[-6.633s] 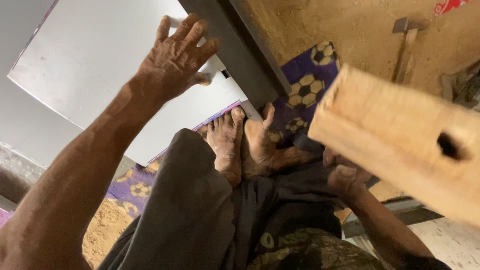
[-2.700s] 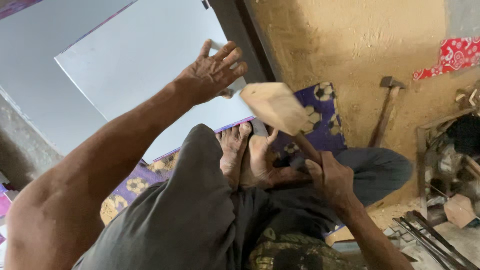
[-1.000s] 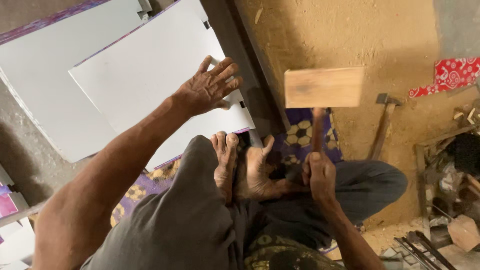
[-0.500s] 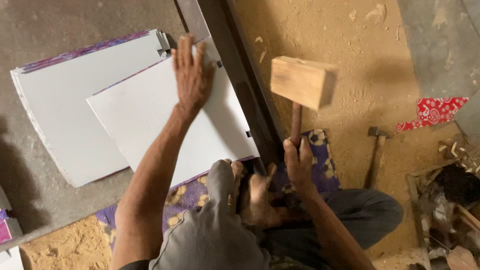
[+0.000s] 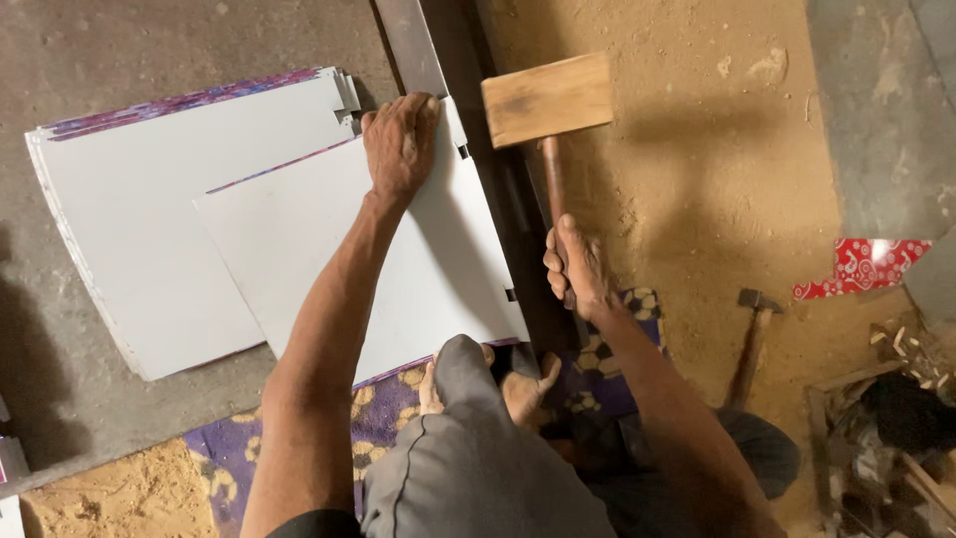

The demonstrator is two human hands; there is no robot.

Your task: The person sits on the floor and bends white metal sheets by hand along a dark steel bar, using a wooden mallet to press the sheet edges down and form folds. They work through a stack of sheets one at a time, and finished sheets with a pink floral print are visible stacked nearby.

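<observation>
Left hand (image 5: pixel 400 139) presses white sheet (image 5: pixel 358 259); right hand (image 5: pixel 578 269) grips wooden mallet (image 5: pixel 548 100).

A wooden mallet (image 5: pixel 546 100), with a pale rectangular block head and a slim reddish-brown handle, is hanging raised over a dark metal rail (image 5: pixel 418 50). A flat white sheet (image 5: pixel 358 249) is lying on the floor, its edge resting against that rail.
</observation>
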